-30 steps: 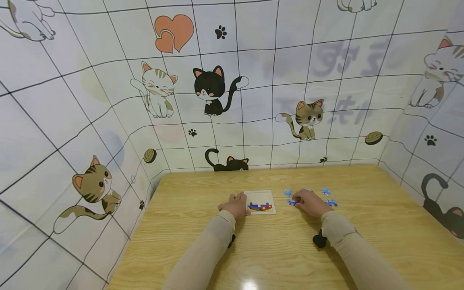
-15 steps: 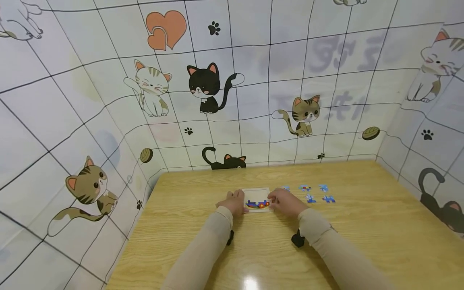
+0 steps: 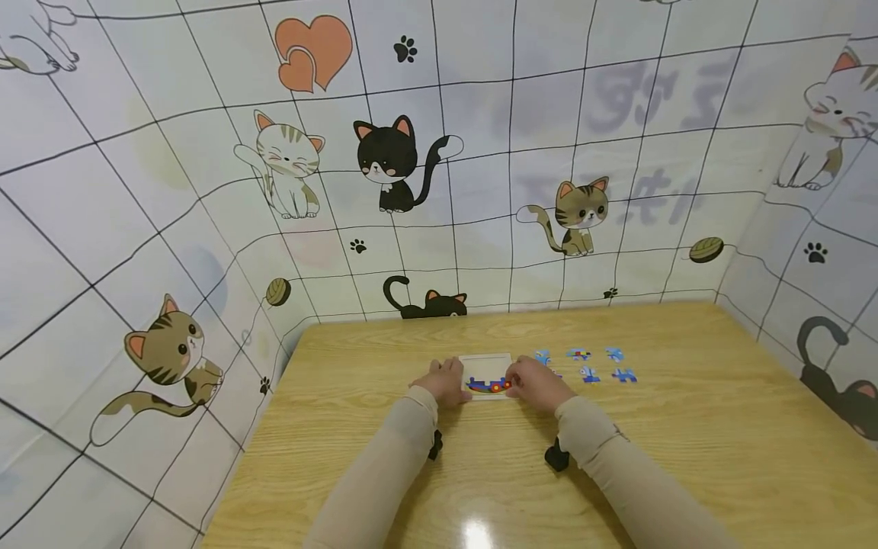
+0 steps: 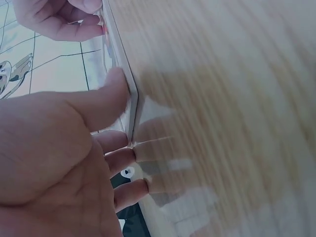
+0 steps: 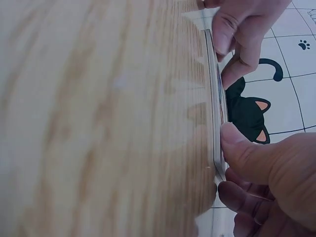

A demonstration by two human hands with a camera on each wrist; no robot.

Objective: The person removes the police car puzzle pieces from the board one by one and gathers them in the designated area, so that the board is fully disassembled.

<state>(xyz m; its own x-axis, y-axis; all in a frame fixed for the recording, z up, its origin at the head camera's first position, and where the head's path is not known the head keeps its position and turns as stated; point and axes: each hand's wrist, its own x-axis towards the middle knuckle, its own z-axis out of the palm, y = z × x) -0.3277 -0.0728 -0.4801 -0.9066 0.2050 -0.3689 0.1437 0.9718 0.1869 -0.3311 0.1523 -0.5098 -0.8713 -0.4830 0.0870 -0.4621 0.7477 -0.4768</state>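
A shallow white-framed puzzle tray (image 3: 485, 357) lies flat on the table between my hands. Several colourful joined pieces (image 3: 488, 386), blue, red and yellow, fill its near part. My left hand (image 3: 442, 381) spans the tray's left side, with the thumb (image 4: 116, 89) at the near corner and the fingertips along the outer edge. My right hand (image 3: 538, 383) holds the right side. Its thumb (image 5: 237, 140) presses the near rim while its other fingers curl beside the edge. Whether a piece is under those fingertips I cannot tell.
Several loose blue jigsaw pieces, including one at the far right (image 3: 614, 354) and one nearer (image 3: 624, 375), lie in two rows right of the tray. One piece is partly hidden by my right hand. A cat-patterned cloth (image 3: 480, 152) surrounds the wooden table (image 3: 384, 358).
My right hand has left the loose pieces and moved left to the tray's right side, settling there over the last half second. My left hand has stayed on the tray's left side.
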